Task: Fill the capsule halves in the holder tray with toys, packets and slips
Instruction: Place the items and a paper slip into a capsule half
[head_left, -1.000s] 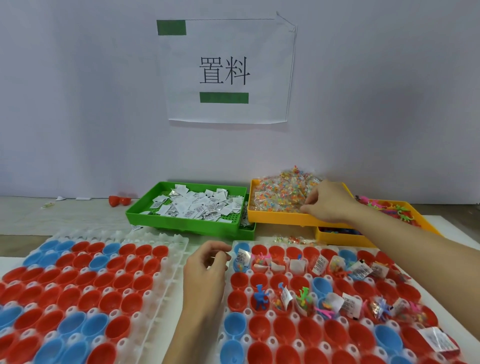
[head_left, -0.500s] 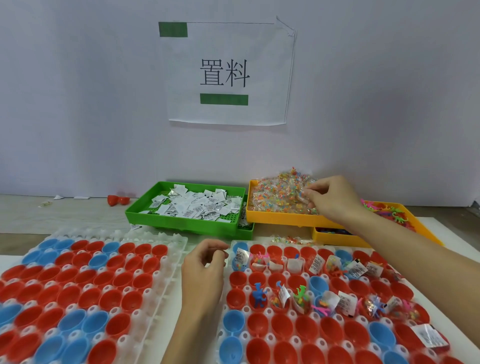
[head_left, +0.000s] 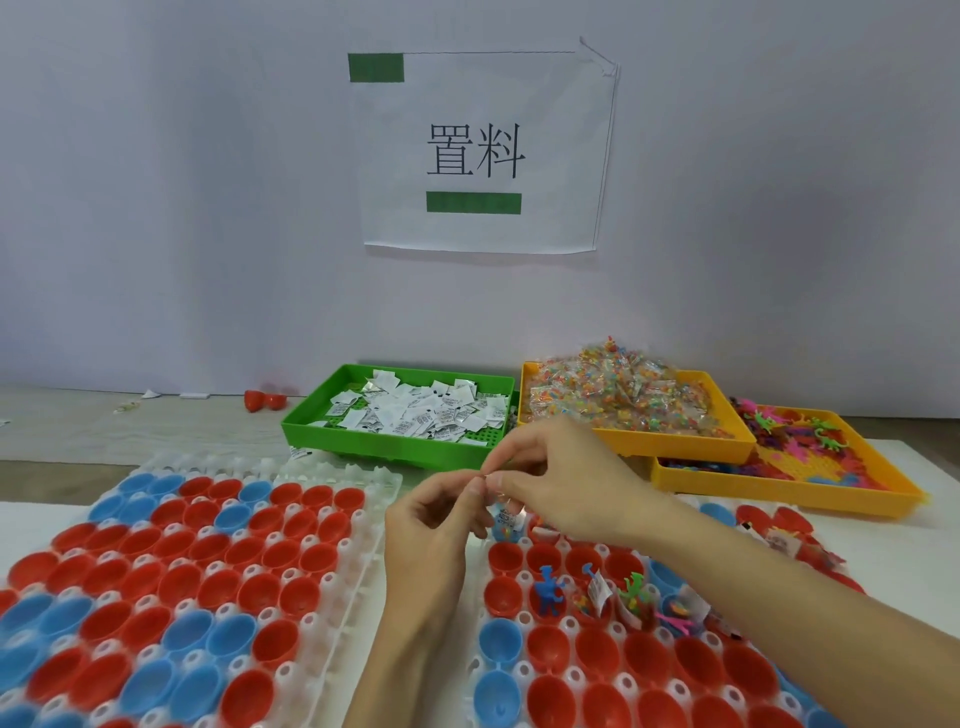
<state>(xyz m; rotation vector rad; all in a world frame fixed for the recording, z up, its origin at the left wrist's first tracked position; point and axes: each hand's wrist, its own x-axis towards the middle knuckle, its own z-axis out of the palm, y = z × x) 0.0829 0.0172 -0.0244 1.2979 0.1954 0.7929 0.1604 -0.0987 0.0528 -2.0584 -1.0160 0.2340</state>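
Observation:
My right hand (head_left: 566, 483) and my left hand (head_left: 436, 530) meet fingertip to fingertip above the far left corner of the right holder tray (head_left: 523, 614). Between them they pinch a small clear packet (head_left: 505, 512), mostly hidden by the fingers. The right tray holds red and blue capsule halves; several in its far rows contain toys, slips and packets, among them a blue toy figure (head_left: 545, 592). My right forearm covers part of these rows. The left holder tray (head_left: 363, 545) holds red and blue halves with nothing in them.
At the back stand a green tray (head_left: 389, 452) of white slips, a yellow tray (head_left: 675, 447) heaped with clear packets, and a lower yellow tray (head_left: 779, 493) with coloured toys. Two red capsule halves (head_left: 265, 400) lie by the wall. A paper sign hangs above.
My right hand left the yellow packet tray and came back left and down. My left hand rose slightly to meet it, and both now pinch the packet.

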